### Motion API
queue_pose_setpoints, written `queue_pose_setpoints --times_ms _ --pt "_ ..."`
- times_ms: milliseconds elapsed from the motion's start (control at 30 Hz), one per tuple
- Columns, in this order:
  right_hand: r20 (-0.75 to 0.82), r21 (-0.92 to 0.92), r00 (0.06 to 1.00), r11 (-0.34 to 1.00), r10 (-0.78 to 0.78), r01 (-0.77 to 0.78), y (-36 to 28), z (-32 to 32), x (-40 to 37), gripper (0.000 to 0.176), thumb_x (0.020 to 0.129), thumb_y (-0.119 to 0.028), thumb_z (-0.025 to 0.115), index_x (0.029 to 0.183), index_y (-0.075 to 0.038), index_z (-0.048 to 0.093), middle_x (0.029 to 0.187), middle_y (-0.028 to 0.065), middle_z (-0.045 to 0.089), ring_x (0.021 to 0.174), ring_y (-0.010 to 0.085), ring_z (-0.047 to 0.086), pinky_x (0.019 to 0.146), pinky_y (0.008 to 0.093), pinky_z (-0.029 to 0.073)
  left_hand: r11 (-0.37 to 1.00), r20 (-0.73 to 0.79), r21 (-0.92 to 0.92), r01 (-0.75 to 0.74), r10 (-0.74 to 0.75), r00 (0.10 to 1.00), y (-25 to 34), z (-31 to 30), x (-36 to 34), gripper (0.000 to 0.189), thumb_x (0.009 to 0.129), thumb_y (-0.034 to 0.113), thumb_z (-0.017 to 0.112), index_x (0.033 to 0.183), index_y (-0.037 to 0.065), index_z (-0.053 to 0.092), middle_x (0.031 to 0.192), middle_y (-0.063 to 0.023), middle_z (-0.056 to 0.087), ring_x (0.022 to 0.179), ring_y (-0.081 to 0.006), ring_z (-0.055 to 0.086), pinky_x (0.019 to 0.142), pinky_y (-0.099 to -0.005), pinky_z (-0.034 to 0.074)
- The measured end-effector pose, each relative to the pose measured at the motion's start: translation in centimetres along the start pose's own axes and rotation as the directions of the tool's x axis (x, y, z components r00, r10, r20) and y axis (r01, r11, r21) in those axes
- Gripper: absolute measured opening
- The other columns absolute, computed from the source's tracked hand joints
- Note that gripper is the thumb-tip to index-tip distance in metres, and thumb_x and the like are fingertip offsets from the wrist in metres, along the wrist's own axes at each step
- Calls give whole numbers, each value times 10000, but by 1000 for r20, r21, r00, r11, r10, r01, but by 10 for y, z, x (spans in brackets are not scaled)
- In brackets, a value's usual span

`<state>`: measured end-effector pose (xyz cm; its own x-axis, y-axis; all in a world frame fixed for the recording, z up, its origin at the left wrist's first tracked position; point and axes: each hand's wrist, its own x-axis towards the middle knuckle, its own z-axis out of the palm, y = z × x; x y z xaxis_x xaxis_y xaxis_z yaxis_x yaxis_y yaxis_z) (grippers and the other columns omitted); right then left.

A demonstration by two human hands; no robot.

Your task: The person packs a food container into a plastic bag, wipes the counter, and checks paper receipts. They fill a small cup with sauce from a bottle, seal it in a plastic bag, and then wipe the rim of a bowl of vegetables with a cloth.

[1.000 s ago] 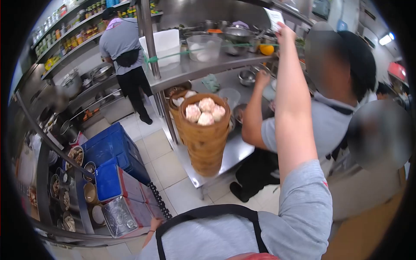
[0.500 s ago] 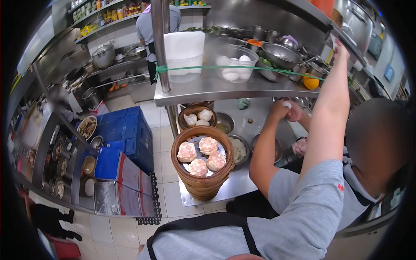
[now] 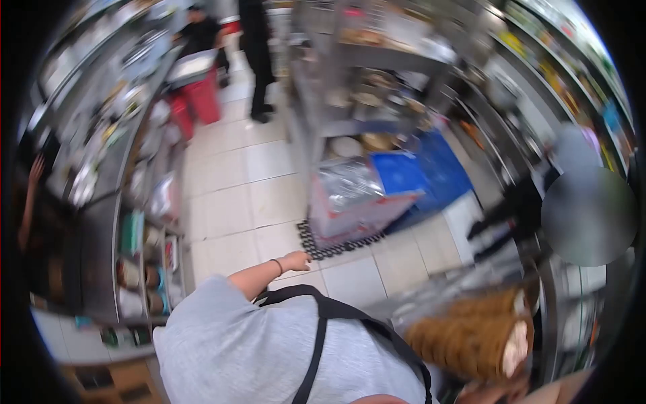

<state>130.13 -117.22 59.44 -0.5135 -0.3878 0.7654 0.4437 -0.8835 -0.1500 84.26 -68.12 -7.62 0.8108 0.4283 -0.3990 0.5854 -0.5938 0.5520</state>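
Observation:
My left hand (image 3: 294, 261) is held out low over the tiled floor, with a dark band at the wrist. Its fingers are loosely extended, slightly blurred, and nothing shows in them. Closest to it is the black perforated mat (image 3: 340, 246) under a foil-topped box (image 3: 348, 180). At the lower right stand stacked bamboo steamers (image 3: 464, 343), with pale pink dumplings (image 3: 515, 349) in the top one. My right hand does not show. Bare skin of a hand and forearm appears beside the steamers at the bottom edge, cut off by the frame.
A blue container (image 3: 437, 182) adjoins the boxes. Metal counters with bowls line the aisle's left side, and shelves (image 3: 168, 262) hold tubs. Beyond are red bins (image 3: 198, 101) and people in dark clothes (image 3: 256, 57). Another person (image 3: 579, 155) stands at the right.
The view has swung left, so the steamers moved from the middle to the lower right. My raised right hand has left view; my left hand has come into view.

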Motion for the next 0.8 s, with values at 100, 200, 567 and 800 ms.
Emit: queue_pose_setpoints --times_ms 100,200,567,800 --pt "-34 297 999 955 -2 12 -172 -16 -37 437 761 -220 592 1080 48 459 1111 225 464 1053 328 432 871 372 374 986 -73 -66 156 -161 984 -42 -21 -56 383 702 266 630 1036 82 583 987 -153 597 948 -314 551 814 -402 439" --pt "-67 551 997 834 37 6 -344 -47 -63 408 768 -192 583 1075 48 462 1112 225 464 1043 322 442 861 365 383 967 -193 -182 176 -211 958 -97 -46 -118 362 724 248 615 1044 83 576 999 -163 587 960 -312 544 820 -404 436" --pt "-53 999 960 23 275 48 -820 -195 -90 309 790 -88 551 1056 49 472 1118 226 467 1008 300 477 825 339 416 822 -558 -462 334 -561 611 -282 -177 -281 274 744 201 607 980 62 588 971 -145 581 937 -304 544 802 -401 437" --pt "455 614 890 -736 37 -283 -1039 -323 -213 228 813 10 528 1037 38 500 1098 182 497 1060 267 471 872 344 401 834 -786 -472 285 -545 292 -387 -309 -280 236 762 147 601 983 65 587 962 -114 566 804 -246 588 727 -355 466"
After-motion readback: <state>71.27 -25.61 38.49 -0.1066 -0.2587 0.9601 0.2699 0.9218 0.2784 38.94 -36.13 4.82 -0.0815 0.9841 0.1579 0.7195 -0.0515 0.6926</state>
